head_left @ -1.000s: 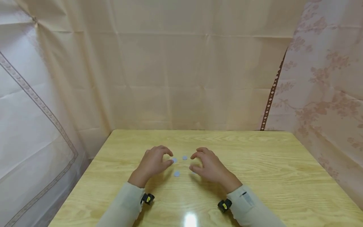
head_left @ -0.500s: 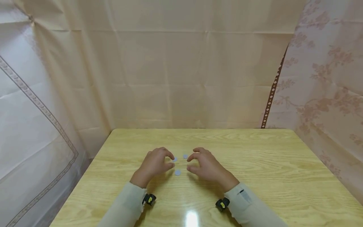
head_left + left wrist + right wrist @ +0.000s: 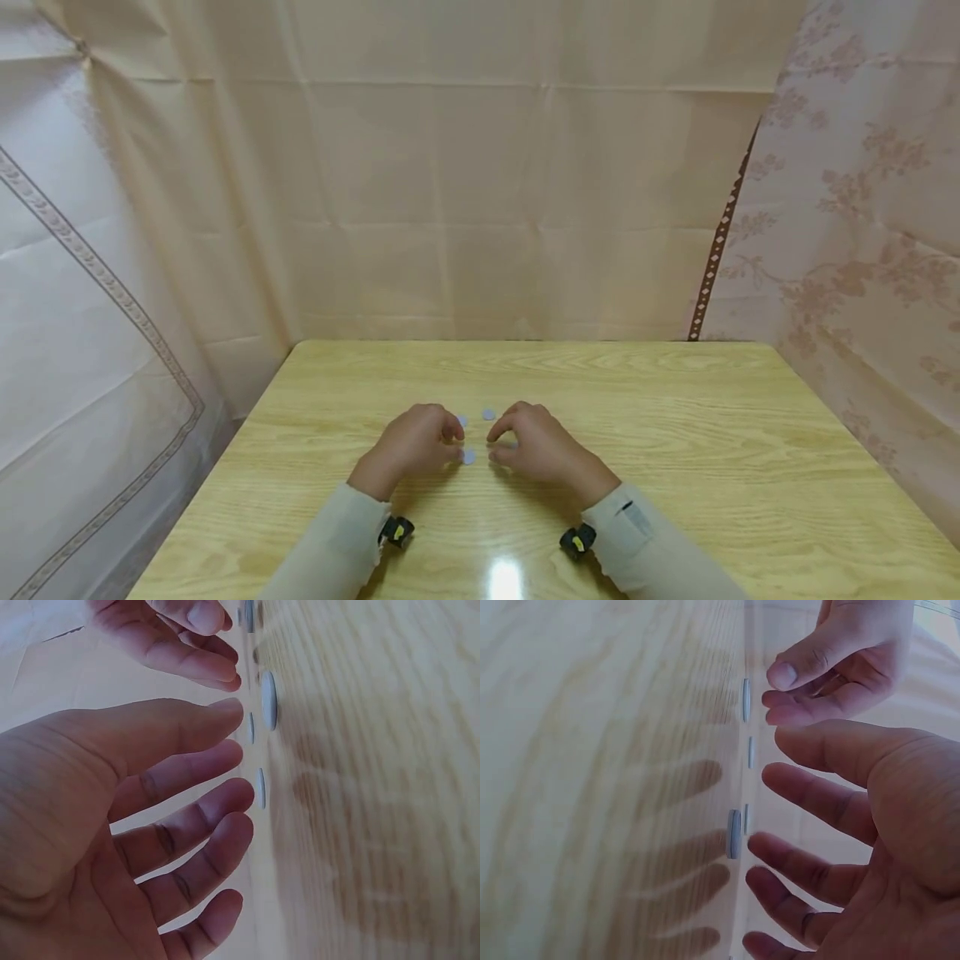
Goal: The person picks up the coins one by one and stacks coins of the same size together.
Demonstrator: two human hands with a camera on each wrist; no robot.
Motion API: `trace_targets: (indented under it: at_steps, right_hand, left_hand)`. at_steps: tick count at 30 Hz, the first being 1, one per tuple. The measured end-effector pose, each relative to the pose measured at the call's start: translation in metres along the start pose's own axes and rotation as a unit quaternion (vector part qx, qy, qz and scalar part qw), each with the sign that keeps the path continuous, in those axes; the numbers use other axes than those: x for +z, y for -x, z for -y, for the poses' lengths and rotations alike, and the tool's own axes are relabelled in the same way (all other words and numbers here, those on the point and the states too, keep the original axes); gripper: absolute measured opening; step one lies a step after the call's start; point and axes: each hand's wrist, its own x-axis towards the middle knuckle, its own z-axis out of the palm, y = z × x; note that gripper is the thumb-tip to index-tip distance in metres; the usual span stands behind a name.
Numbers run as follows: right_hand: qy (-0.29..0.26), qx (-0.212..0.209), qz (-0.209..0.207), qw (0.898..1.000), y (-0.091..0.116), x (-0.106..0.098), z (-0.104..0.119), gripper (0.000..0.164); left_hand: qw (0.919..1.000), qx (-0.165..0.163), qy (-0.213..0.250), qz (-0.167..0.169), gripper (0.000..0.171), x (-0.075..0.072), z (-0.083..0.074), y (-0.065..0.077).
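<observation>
Several small pale-blue round discs lie flat on the wooden table. In the head view, a front disc point(image 3: 468, 457) is beside my left thumb, a back-left disc point(image 3: 462, 421) is by my left index finger, and a back-right disc point(image 3: 489, 414) lies above my right fingertips. My left hand point(image 3: 420, 440) hovers with fingers loosely bent, holding nothing. Facing it, my right hand point(image 3: 542, 443) also hovers with bent, spread fingers and nothing between them. In the right wrist view, a thicker-looking disc point(image 3: 734, 834) is by the right fingertips; the right hand mostly hides it in the head view.
The light wood tabletop point(image 3: 675, 433) extends around both hands. A beige cloth point(image 3: 480, 208) hangs behind its back edge. Patterned cloths hang on the left point(image 3: 75, 350) and right point(image 3: 862, 250). Small black devices sit at the left cuff point(image 3: 397, 531) and right cuff point(image 3: 577, 542).
My left hand has dipped toward the front disc, its fingertips drawing closer together. My right hand has shifted left and slightly lower. The discs stay in place.
</observation>
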Motion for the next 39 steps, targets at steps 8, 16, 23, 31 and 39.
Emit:
trace_targets:
  at_steps: [8,16,23,31,39]
  right_hand:
    - [-0.009,0.006,0.017,1.0,-0.005,0.004,0.005,0.017]
    - [0.014,0.008,0.015,1.0,-0.01,0.011,0.011,0.014]
    - [0.03,0.024,0.012,0.999,-0.013,0.016,0.013,0.011]
    - [0.02,0.036,0.018,0.999,-0.014,0.019,0.014,0.01]
    - [0.032,0.031,0.009,0.999,-0.014,0.014,0.016,0.006]
  left_hand:
    - [0.9997,-0.001,0.012,0.02,0.018,0.005,0.003,0.0]
    - [0.9996,0.004,0.02,0.021,0.016,0.008,0.002,0.001]
    - [0.9996,0.008,0.016,0.021,0.012,0.009,0.0,0.0]
    - [0.9997,0.01,0.012,0.02,0.009,0.01,0.001,0.001]
    - [0.9996,0.023,0.006,0.012,0.008,0.01,-0.001,-0.003]
